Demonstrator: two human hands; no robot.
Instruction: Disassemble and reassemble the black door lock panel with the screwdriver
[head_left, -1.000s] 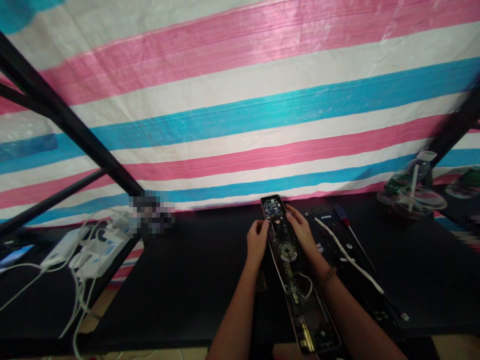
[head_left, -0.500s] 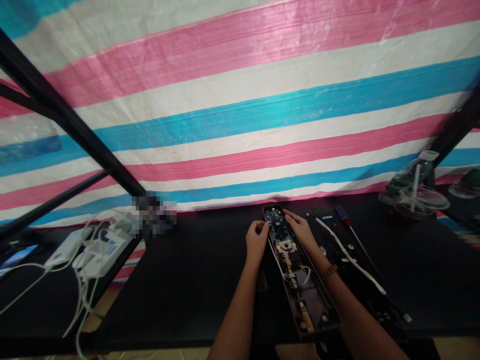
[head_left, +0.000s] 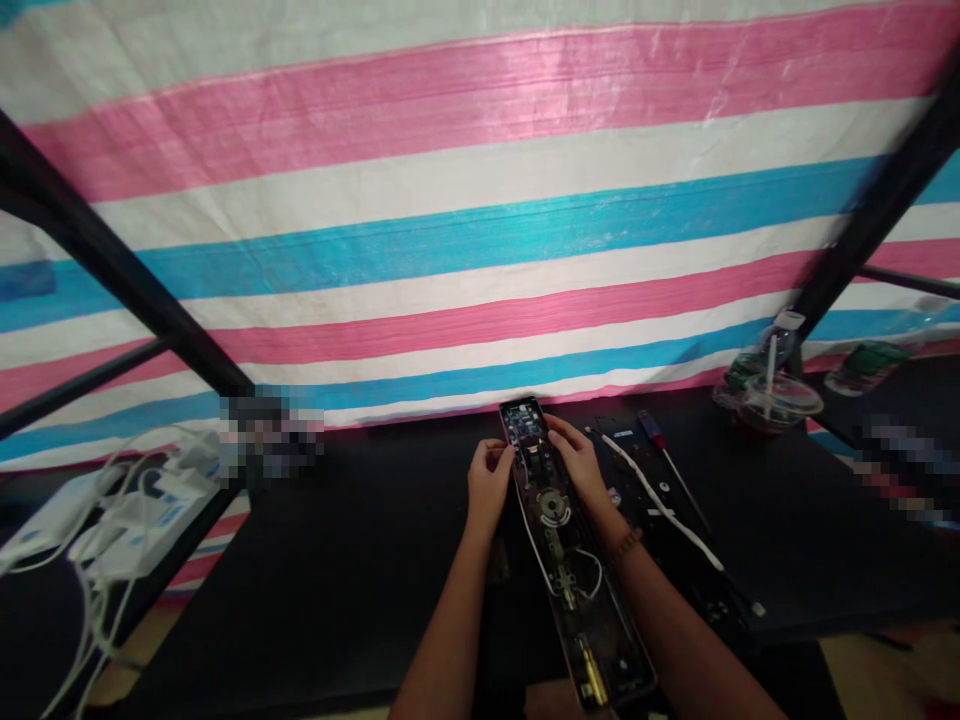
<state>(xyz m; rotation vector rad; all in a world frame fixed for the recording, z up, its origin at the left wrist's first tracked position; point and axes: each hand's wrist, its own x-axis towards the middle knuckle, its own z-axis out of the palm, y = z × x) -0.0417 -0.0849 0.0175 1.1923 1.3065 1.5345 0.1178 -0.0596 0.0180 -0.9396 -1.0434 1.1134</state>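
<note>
A long, narrow electronic housing [head_left: 529, 520], which looks like an opened door lock panel, lies lengthwise in front of me with its inside facing up. At its far end sits a circuit board [head_left: 523, 415]; a round fitting, white wires and a brass-coloured part [head_left: 592, 672] show further down. My left hand [head_left: 491, 478] is closed at the left edge near the board, thumb and finger curled together. Along the opposite edge, my right hand [head_left: 576, 455] is wrapped round the housing's side, its fingertips by the board. Some fingers are hidden under or behind the housing.
On the black table [head_left: 360, 560], right of the housing, lie a white-sleeved cable [head_left: 664, 500], a screwdriver [head_left: 671, 465] and small loose parts. A plastic cup [head_left: 780, 402] with a straw stands farther right. White power strips [head_left: 142, 525] with tangled cords are at left. Striped sheeting hangs behind.
The view has turned a little to the right, so everything appears shifted left. The housing's near end sits lower in view, and its tilt looks slightly changed. Both hands keep their places on it.
</note>
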